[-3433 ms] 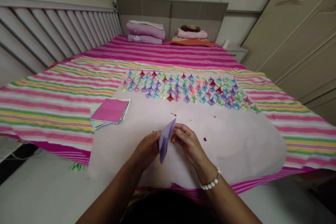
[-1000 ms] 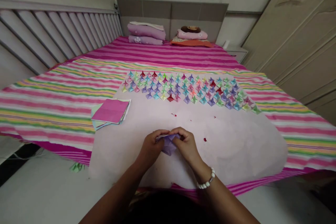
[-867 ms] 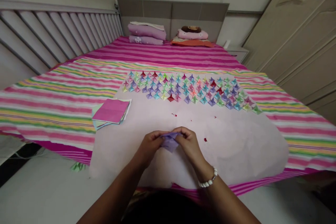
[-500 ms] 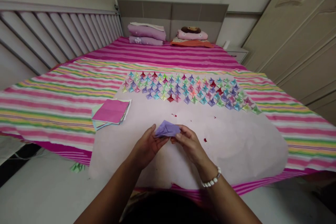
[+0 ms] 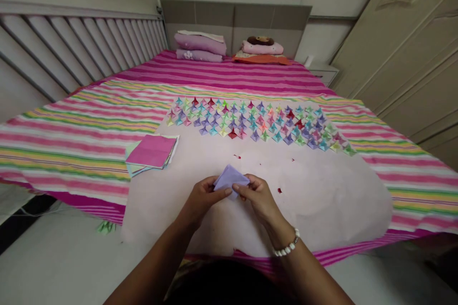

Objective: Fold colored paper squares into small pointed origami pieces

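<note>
Between my hands is a folded piece of purple origami paper (image 5: 231,177), its top corner pointing away from me. My left hand (image 5: 203,199) grips its left side, the thumb lying along the front. With thumb and fingers my right hand (image 5: 258,194) pinches its right and lower part; a white beaded bracelet (image 5: 286,244) circles that wrist. The paper is held above a large pale sheet (image 5: 315,200). Beyond it stand rows of small folded paper pieces (image 5: 232,133) in many colours. My fingers hide the paper's lower edges.
A stack of square papers (image 5: 152,151), pink on top, lies at the sheet's left edge. Small red scraps (image 5: 279,190) dot the sheet. Green paper (image 5: 106,227) sits low on the left. Striped bedding (image 5: 71,138) surrounds the sheet; folded quilts (image 5: 200,46) rest by the headboard (image 5: 232,16).
The purple paper has been turned and now shows a smoother, lighter face with a pointed top. My left thumb has come round to its front, and my right fingers have shifted lower on it.
</note>
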Available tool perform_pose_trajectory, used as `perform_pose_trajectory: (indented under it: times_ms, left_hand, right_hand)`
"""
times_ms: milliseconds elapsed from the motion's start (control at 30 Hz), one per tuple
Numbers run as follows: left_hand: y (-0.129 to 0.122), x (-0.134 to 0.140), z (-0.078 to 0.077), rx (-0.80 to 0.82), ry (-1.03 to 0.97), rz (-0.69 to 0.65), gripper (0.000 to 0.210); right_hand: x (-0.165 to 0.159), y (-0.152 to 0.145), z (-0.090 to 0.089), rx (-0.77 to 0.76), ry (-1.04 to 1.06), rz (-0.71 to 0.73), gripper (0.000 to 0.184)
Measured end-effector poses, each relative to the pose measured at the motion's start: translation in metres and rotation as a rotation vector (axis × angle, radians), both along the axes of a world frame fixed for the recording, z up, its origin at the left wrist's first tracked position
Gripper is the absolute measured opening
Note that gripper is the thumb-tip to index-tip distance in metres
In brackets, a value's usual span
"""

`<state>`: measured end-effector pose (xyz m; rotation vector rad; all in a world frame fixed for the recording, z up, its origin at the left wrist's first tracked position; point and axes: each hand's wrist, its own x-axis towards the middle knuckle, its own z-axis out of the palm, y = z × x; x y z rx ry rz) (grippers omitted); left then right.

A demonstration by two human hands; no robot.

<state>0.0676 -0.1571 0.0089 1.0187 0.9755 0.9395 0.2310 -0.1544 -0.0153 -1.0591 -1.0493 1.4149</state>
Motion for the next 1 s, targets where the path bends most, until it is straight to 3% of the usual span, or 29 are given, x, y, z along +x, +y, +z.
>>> perform_pose_trajectory:
  times_ms: [300, 367, 467, 533, 633, 867, 1000]
  left_hand:
    - [-0.002, 0.005, 0.002, 0.09, 0.165, 0.121, 0.019]
    - [-0.001, 0.003, 0.0, 0.21, 0.222, 0.147, 0.026]
    - [0.002, -0.001, -0.002, 0.517, 0.342, 0.246, 0.05]
    - [0.002, -0.005, -0.002, 0.709, 0.396, 0.283, 0.048]
    - [0.001, -0.008, 0.0, 0.847, 0.423, 0.281, 0.039]
    - [0.001, -0.009, -0.001, 0.819, 0.414, 0.241, 0.038]
    - [0.004, -0.01, -0.006, 0.725, 0.375, 0.184, 0.022]
  right_hand:
    - [-0.006, -0.005, -0.008, 0.007, -0.016, 0.116, 0.025]
    - [-0.006, -0.006, -0.006, 0.024, -0.036, 0.099, 0.023]
    - [-0.006, -0.007, 0.0, 0.064, -0.062, 0.075, 0.018]
    - [-0.007, -0.008, 0.002, 0.098, -0.076, 0.069, 0.015]
    - [-0.007, -0.007, 0.003, 0.124, -0.085, 0.065, 0.014]
    - [-0.007, -0.007, 0.0, 0.133, -0.11, 0.083, 0.015]
    - [-0.008, -0.007, 0.001, 0.107, -0.099, 0.094, 0.014]
